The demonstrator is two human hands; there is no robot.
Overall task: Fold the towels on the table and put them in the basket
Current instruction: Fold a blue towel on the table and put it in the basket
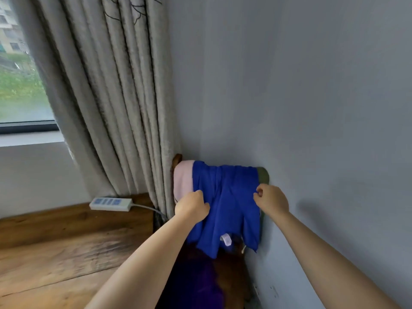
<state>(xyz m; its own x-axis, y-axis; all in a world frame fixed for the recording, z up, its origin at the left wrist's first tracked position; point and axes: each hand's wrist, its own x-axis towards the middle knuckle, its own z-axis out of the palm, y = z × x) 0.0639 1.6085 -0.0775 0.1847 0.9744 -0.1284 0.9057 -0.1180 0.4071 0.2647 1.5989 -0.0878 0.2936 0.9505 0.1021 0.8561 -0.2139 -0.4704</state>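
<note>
Hanging lengthwise downward, blue towel [227, 204], both hands, left [191, 207] and right [272, 200], pinching its side edges.

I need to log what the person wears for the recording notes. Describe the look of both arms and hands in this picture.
Both arms are bare from the frame edge to the wrist: no sleeves show. The left hand and the right hand are bare too, with no gloves. No watch, bracelet or ring can be seen on them from this view, and no markings show.
</note>
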